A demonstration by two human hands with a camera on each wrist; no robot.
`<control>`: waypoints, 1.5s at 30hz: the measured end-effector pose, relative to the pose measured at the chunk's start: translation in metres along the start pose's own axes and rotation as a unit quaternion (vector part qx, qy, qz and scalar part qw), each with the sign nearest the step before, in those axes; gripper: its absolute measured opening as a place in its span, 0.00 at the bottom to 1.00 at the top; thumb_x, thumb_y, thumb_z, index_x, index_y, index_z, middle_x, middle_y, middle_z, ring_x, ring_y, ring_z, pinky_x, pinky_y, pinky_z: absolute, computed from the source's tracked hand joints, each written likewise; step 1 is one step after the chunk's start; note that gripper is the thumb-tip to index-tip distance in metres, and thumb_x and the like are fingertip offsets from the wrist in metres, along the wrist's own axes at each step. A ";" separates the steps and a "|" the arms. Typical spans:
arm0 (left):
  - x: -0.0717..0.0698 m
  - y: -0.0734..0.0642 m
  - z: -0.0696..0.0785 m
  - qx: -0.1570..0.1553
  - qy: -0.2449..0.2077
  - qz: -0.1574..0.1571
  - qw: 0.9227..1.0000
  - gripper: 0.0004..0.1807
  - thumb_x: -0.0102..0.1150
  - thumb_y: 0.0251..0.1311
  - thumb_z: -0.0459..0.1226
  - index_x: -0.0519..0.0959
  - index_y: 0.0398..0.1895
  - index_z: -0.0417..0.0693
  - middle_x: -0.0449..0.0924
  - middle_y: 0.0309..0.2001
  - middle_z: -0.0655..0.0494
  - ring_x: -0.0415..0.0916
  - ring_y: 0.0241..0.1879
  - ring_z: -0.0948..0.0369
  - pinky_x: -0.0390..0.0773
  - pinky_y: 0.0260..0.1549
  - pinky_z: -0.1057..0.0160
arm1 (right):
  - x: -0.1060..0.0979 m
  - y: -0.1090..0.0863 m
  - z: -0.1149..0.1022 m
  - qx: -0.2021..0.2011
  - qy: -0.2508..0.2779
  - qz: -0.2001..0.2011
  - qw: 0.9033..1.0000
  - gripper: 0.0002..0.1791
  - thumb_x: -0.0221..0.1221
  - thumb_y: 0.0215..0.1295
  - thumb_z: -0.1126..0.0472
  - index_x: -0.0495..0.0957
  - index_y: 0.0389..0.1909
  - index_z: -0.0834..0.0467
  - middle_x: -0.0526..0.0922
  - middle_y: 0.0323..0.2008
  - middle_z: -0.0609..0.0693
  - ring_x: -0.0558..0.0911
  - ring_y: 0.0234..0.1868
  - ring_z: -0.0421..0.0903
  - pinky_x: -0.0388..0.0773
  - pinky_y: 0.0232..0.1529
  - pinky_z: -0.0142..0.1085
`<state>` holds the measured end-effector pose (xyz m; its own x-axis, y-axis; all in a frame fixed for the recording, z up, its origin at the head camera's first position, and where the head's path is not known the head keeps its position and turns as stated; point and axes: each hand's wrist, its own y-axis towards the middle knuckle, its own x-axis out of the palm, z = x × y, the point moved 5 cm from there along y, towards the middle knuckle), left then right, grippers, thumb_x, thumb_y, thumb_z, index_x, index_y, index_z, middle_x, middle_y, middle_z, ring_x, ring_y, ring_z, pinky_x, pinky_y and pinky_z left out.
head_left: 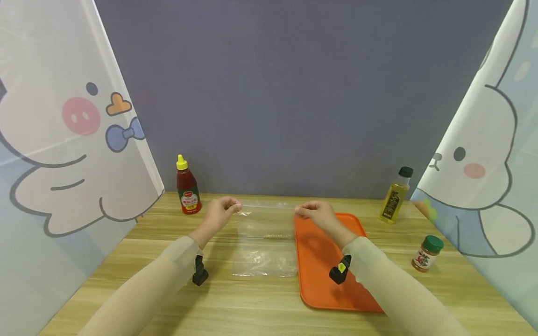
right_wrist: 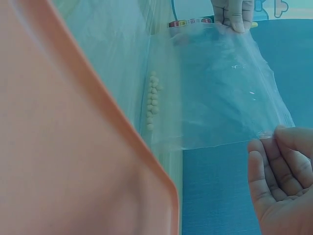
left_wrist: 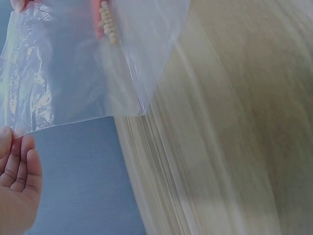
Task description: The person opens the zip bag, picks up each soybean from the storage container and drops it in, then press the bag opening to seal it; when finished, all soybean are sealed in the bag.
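A clear plastic zip bag (head_left: 266,221) stands stretched between both hands, its top edge raised. My left hand (head_left: 219,212) pinches the top left corner between thumb and fingertips. Opposite it, my right hand (head_left: 317,212) pinches the top right corner the same way, above the tray's far left part. Small round beige beans (right_wrist: 153,100) lie in a row along the bag's lower fold. Toward me, more clear plastic (head_left: 265,259) lies flat on the table; whether it is part of the same bag I cannot tell.
An orange tray (head_left: 323,280) lies right of the bag, under the right forearm. A ketchup bottle (head_left: 188,189) stands back left. An oil bottle (head_left: 394,198) is back right, with a green-capped spice jar (head_left: 426,254) nearer me. A grey panel (head_left: 269,102) closes the table's back.
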<state>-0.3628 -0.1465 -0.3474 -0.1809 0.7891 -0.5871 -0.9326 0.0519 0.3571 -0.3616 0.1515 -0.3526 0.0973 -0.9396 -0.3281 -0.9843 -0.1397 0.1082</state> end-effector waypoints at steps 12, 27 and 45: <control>0.001 0.000 0.023 0.039 0.018 -0.046 0.998 0.30 0.66 0.59 0.45 0.71 0.63 0.46 0.75 0.61 0.46 0.69 0.63 0.46 0.68 0.63 0.45 | 0.002 -0.003 0.004 0.004 0.014 -0.002 1.000 0.13 0.66 0.61 0.62 0.84 0.42 0.67 0.88 0.32 0.53 0.86 0.38 0.52 0.84 0.41 0.39; 0.086 0.009 0.110 0.170 0.116 -0.200 0.958 0.22 0.63 0.62 0.38 0.76 0.59 0.44 0.79 0.57 0.50 0.74 0.59 0.53 0.74 0.59 0.54 | 0.000 -0.006 0.002 -0.015 0.021 0.001 1.000 0.13 0.63 0.63 0.63 0.83 0.44 0.69 0.88 0.33 0.55 0.86 0.34 0.46 0.84 0.40 0.38; 0.093 0.016 0.104 0.143 0.094 -0.165 0.971 0.03 0.65 0.60 0.40 0.83 0.32 0.51 0.84 0.31 0.60 0.77 0.31 0.66 0.78 0.33 0.68 | 0.009 -0.008 -0.003 -0.011 0.015 0.005 1.000 0.12 0.64 0.62 0.62 0.84 0.42 0.66 0.88 0.33 0.56 0.86 0.35 0.49 0.83 0.42 0.42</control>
<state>-0.3614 -0.0085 -0.3205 0.0334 0.5762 -0.8166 -0.8295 0.4718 0.2990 -0.3524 0.1435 -0.3539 0.0914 -0.9499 -0.2989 -0.9818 -0.1361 0.1321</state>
